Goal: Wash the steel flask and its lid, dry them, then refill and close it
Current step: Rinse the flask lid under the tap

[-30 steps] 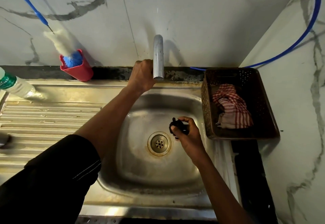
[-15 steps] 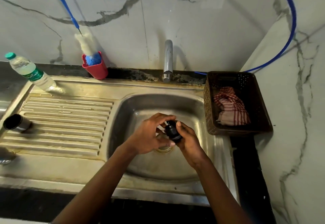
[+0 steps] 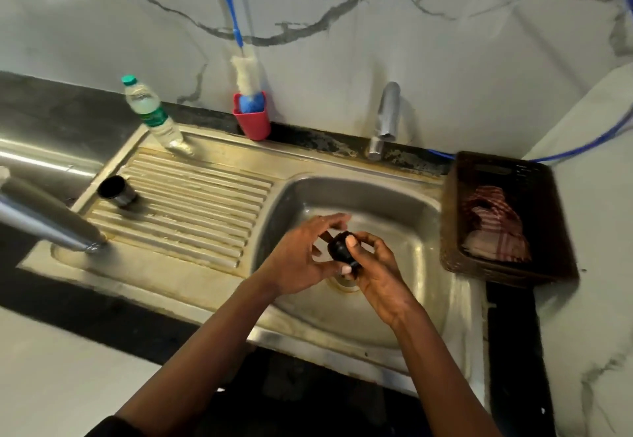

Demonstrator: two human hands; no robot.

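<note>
Right now the black lid [image 3: 340,251] is over the sink [image 3: 423,227] basin, above the drain. The right hand [image 3: 380,275] grips it w/ thumb on top; the left hand [image 3: 301,262] touches it w/ thumb tip, fingers loosely spread. The steel flask [image 3: 44,217] lies on its side at the drainboard's [image 3: 191,203] left edge, well apart. A checked cloth [image 3: 493,227] sits in the basket [image 3: 452,217] beside the sink.

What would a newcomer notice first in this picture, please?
Two hands over the sink basin: the right hand grips a black lid, the left hand touches it. The steel flask sits at the left edge of the drainboard, and a red-checked cloth lies in the brown basket on the right.
</note>
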